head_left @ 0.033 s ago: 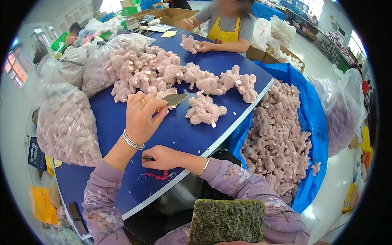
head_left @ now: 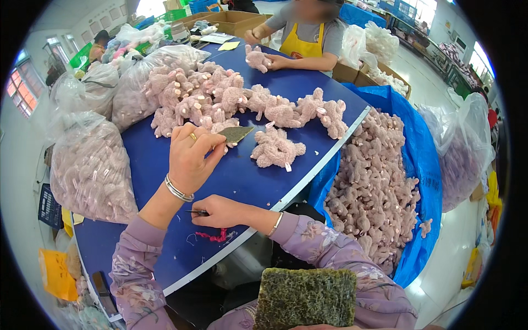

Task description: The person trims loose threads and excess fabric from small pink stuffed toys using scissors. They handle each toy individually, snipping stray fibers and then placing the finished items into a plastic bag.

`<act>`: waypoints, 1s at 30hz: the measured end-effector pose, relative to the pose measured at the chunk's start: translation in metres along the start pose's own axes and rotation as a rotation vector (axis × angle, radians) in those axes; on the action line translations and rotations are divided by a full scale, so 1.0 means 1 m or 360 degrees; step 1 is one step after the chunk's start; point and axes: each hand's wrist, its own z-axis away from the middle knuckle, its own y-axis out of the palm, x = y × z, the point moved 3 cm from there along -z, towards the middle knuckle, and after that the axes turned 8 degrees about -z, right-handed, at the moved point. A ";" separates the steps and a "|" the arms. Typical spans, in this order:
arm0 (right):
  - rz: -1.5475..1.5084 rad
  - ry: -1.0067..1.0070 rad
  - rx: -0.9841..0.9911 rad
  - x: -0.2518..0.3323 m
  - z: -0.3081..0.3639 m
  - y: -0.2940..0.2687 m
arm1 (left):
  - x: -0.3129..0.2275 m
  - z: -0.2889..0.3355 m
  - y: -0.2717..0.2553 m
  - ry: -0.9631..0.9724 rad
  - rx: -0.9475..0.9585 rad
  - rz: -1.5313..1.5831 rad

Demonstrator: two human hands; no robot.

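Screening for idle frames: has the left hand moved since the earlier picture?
No, not visibly: the left hand, pinching a dark green piece, keeps its place against the pale table edge, so no direction.

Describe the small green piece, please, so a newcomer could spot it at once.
Above the blue table, find the person's left hand. Pinched in it is the small green piece, flat and thin, unlike the fluffy pink toys beyond it.
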 end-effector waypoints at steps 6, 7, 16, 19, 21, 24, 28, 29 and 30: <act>-0.0046 0.0126 0.0043 0.004 0.004 -0.001 | -0.003 -0.009 0.008 0.0043 0.0008 0.0032; -0.0029 0.0116 0.0045 0.002 0.004 -0.001 | -0.003 -0.011 0.014 0.0056 0.0001 0.0056; 0.0154 0.0055 0.0192 0.004 0.010 0.000 | 0.032 -0.086 0.140 0.0167 -0.0014 -0.0089; 0.0107 0.0050 0.0270 0.001 0.004 0.003 | 0.051 -0.110 0.184 0.0183 0.0009 -0.0213; 0.0015 -0.0168 0.0150 -0.011 0.003 0.007 | 0.055 -0.122 0.213 0.0159 -0.0001 -0.0228; -0.0161 -0.0565 -0.0080 -0.003 0.009 0.003 | 0.055 -0.136 0.241 0.0109 -0.0002 -0.0189; -0.0196 -0.0375 0.0009 -0.007 0.018 -0.002 | 0.045 -0.144 0.259 0.0112 0.0080 -0.0188; -0.0197 -0.0343 0.0036 -0.010 0.019 -0.002 | 0.043 -0.145 0.262 0.0118 0.0095 -0.0200; -0.0202 -0.0315 0.0064 -0.011 0.018 -0.001 | 0.042 -0.145 0.263 0.0125 0.0114 -0.0215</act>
